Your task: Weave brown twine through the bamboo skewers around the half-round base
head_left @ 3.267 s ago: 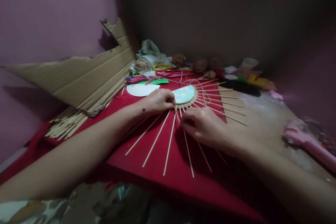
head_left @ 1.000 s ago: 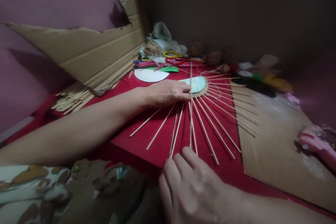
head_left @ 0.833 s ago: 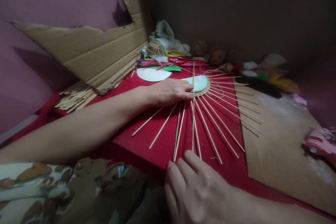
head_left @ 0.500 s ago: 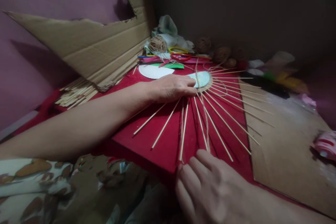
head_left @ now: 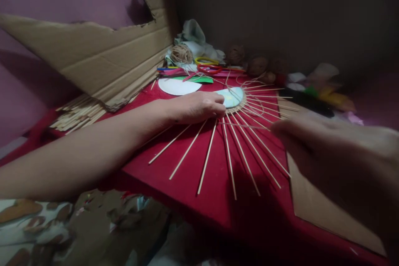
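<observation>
Red felt cloth covers the near part of the desk, and on it lies a pale blue half-round disc rimmed with woven jute and ringed by thin bamboo sticks that fan out toward the near edge; the left hand lies flat on the disc's left part, fingers together and pressing it down, its fingertips at the woven rim; the right hand hangs blurred above the right side of the cloth, off to the right of the stick fan and apart from the disc; a thin jute cord runs from the rim across the sticks toward its fingertips, though whether the fingers pinch it cannot be told through the blur; a white paper half-circle lies just beyond the left hand; a torn sheet of brown cardboard leans at the desk's left edge over a bundle of loose sticks; balls of jute twine and red-handled scissors sit along the far edge.
</observation>
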A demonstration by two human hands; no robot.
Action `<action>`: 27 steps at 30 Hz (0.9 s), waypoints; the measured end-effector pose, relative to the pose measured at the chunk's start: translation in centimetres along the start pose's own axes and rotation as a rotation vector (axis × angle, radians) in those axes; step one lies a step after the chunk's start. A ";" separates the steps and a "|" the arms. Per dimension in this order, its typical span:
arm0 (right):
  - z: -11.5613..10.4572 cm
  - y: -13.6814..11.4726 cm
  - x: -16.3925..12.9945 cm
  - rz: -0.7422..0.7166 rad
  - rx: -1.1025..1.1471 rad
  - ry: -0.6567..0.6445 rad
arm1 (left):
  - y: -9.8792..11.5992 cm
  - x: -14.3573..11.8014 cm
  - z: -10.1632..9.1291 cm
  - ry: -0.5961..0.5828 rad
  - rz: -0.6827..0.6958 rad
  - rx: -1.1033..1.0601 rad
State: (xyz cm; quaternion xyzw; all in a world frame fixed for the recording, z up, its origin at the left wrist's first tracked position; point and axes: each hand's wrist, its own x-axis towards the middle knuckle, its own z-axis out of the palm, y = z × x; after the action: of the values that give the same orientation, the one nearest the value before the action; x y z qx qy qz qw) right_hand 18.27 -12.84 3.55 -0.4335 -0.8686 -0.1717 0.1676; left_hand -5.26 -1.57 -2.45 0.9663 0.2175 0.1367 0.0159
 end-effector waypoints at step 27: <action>6.8 6.6 1.1 0.428 -0.063 -0.152 | 0.5 0.8 1.1 0.120 -0.146 -0.116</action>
State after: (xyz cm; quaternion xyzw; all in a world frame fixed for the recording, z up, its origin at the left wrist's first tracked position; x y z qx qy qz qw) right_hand 22.05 -5.28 -0.99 -0.6246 -0.7611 -0.1261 0.1209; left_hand -4.05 -1.62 -3.26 0.9354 0.2795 0.2053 0.0688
